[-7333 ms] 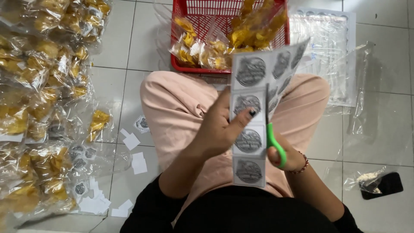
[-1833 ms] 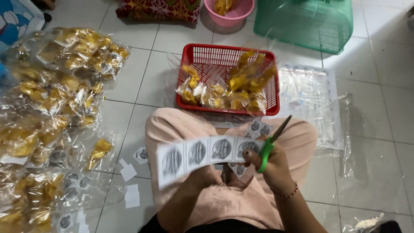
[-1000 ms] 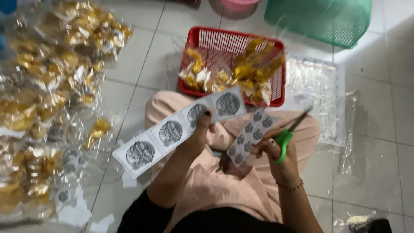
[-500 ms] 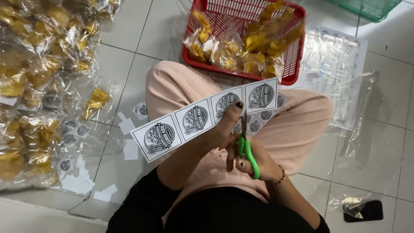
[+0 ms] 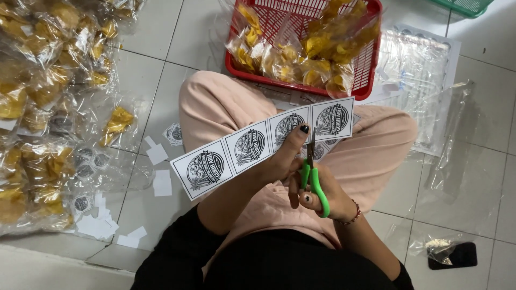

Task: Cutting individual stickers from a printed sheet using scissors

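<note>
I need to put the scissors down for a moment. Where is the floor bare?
Bare tiles lie between the heap of snack bags and the red basket, above the left knee, and at lower right beyond the clear bag stack, above the dark phone. Crowded: far left, with label scraps beside the heap.

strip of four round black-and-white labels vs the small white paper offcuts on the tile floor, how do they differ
The strip of four round black-and-white labels is long, printed and held up by the left hand; the small white paper offcuts are short, mostly blank and lie scattered on the tiles. Both are white paper.
</note>
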